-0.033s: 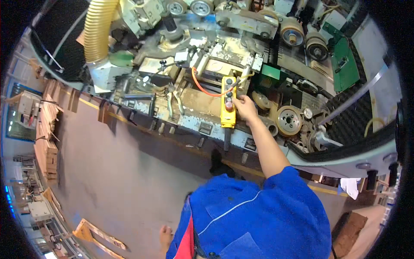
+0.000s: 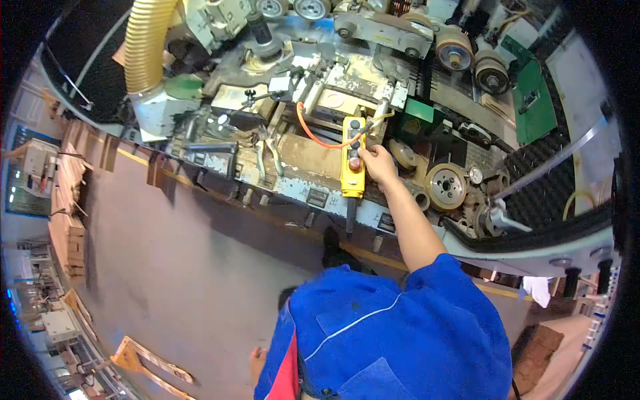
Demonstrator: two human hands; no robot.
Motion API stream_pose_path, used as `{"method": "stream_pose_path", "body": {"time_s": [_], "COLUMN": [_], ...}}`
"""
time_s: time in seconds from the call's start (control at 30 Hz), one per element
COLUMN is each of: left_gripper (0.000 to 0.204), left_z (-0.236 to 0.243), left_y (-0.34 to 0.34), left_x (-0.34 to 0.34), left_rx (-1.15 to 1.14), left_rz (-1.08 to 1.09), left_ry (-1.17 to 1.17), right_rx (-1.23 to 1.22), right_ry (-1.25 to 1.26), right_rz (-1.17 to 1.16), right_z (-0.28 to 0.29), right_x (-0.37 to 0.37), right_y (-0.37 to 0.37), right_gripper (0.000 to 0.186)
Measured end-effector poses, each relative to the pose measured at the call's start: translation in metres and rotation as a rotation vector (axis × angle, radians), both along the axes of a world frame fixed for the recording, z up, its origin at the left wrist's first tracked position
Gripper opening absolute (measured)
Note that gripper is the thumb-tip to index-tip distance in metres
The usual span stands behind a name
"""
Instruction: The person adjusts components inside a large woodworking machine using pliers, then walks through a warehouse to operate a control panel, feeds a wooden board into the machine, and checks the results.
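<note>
My right hand reaches forward to a yellow push-button control box with dark buttons and a red one, lying at the machine's front edge. The thumb lies on the box's face by the lower buttons, and the other fingers are curled at its right side, partly hidden. An orange-red hose curves across the upper part of the box. Low beside my body hangs my left hand, mostly covered by the blue jacket; its few visible fingers look loosely apart, with nothing seen in them.
Pliers lie on the machine bed left of the box. A ribbed yellow duct comes down at the far left. Pulley wheels sit to the right. Stacked wooden boards and a yellow pallet truck stand at left.
My right thumb has shifted slightly upward on the control box. My left hand has moved a little, and the whole view has tilted slightly.
</note>
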State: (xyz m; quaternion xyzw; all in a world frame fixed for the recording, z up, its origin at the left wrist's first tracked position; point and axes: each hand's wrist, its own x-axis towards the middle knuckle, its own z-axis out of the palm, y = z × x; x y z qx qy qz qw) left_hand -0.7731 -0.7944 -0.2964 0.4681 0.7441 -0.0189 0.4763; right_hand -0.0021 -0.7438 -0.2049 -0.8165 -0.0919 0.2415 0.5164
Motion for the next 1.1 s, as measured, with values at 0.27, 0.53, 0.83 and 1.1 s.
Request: {"method": "stream_pose_path", "body": {"time_s": [0.27, 0.53, 0.83, 1.1], "left_gripper": [0.034, 0.039, 0.04, 0.043], "left_z": [-0.023, -0.038, 0.028, -0.081], "left_y": [0.106, 0.391, 0.541, 0.544], "left_x": [0.072, 0.136, 0.279, 0.276], "left_rx": [-0.177, -0.009, 0.097, -0.17], "left_rz": [-0.293, -0.075, -0.361, -0.557], "left_ry": [0.053, -0.163, -0.283, -0.212], "right_rx": [0.106, -0.115, -0.292, -0.232], "right_ry": [0.218, 0.28, 0.115, 0.204], "right_rz": [-0.261, -0.432, -0.519, -0.548], "right_z": [-0.037, 0.015, -0.012, -0.021], "right_x": [0.019, 0.002, -0.018, -0.013], "right_y": [0.051, 0.094, 0.073, 0.074], "right_gripper": [0.03, 0.035, 0.047, 0.038]}}
